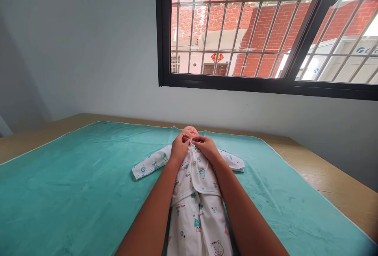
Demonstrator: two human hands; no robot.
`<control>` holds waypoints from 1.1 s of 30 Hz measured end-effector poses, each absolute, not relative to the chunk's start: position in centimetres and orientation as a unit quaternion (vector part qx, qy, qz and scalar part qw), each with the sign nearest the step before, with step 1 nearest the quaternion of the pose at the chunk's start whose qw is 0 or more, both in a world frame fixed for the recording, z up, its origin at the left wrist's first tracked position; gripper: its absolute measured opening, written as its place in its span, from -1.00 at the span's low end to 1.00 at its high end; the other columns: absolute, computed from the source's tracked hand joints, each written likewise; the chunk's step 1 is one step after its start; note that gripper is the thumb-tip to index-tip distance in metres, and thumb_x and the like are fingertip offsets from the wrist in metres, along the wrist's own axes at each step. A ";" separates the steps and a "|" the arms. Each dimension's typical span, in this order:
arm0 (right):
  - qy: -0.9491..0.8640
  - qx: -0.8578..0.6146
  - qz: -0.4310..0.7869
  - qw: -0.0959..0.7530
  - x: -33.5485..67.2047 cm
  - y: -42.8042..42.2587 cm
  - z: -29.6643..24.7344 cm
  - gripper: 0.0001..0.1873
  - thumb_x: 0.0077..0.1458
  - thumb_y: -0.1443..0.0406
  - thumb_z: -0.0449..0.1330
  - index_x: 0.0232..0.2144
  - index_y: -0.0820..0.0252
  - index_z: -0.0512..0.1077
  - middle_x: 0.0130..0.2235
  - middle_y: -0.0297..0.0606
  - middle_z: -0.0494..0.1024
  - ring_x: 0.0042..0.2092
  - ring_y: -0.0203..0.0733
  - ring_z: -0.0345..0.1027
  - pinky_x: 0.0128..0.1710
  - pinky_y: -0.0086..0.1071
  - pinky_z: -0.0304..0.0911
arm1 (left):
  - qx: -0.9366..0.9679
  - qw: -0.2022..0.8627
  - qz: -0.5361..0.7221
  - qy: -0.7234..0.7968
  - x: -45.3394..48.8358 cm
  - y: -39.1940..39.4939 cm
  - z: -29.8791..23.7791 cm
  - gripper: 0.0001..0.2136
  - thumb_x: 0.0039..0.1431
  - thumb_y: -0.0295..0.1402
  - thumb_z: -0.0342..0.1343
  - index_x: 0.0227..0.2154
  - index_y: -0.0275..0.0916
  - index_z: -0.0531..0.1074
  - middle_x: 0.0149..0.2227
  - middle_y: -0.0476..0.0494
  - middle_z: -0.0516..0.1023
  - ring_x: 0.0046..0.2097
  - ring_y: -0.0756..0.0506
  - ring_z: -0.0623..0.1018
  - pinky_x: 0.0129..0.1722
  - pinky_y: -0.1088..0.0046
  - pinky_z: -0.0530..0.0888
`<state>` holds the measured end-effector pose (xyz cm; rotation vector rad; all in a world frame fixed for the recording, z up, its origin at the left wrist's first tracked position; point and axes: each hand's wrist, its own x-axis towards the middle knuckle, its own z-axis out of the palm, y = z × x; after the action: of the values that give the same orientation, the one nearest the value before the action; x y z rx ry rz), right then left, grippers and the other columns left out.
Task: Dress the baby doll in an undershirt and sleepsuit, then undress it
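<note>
A baby doll (190, 130) lies on its back on a green cloth (88, 185), its head toward the wall. It wears a white printed baby jacket (206, 183) with both sleeves spread out sideways, and matching printed trousers (187, 228). At the jacket's neckline, my left hand (180, 147) pinches the collar edge from the left. My right hand (206, 146) grips the same collar from the right, fingertips close to the left ones. Below them a button (194, 163) shows on the jacket front. My fingers hide the doll's neck and the collar fastening.
The green cloth covers most of a wooden table (307, 165), whose bare wood shows at the left, back and right. Behind it rises a pale wall (103, 51) with a black-framed barred window (224, 80).
</note>
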<state>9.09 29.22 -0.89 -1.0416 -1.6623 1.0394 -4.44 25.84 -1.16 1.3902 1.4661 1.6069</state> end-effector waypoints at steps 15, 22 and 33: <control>-0.693 -0.415 0.400 0.432 8.8 28.5 -0.3 -0.70 -0.17 0.24 0.22 -0.32 0.18 0.55 -0.33 -0.32 0.55 -0.34 -0.27 0.33 -0.34 -0.45 0.18 | 0.503 0.220 0.579 0.603 -3.8 25.3 -0.5 -0.82 0.02 -0.54 0.15 -0.30 -0.20 0.40 -0.43 -0.05 0.53 -0.33 -0.05 0.51 -0.28 0.46 0.37; -0.653 -0.444 0.413 0.453 8.9 28.5 -0.4 -0.73 -0.17 0.24 0.21 -0.37 0.20 0.58 -0.32 -0.28 0.58 -0.28 -0.21 0.39 -0.27 -0.42 0.24 | 0.489 0.248 0.605 0.577 -3.8 25.5 -0.8 -0.77 0.04 -0.56 0.14 -0.24 -0.21 0.33 -0.44 0.01 0.50 -0.36 0.01 0.51 -0.27 0.50 0.39; -0.685 -0.460 0.344 0.448 8.5 28.4 -0.2 -0.80 -0.18 0.20 0.21 -0.48 0.21 0.50 -0.41 -0.31 0.54 -0.37 -0.25 0.34 -0.34 -0.42 0.19 | 0.487 0.243 0.611 0.575 -3.6 25.1 -0.6 -0.79 0.00 -0.60 0.13 -0.31 -0.19 0.34 -0.46 0.01 0.47 -0.35 -0.02 0.49 -0.27 0.49 0.35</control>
<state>8.52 28.42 -0.19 -1.1397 -1.6953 0.8521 -3.64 25.13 -0.55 1.3313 1.5703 1.6713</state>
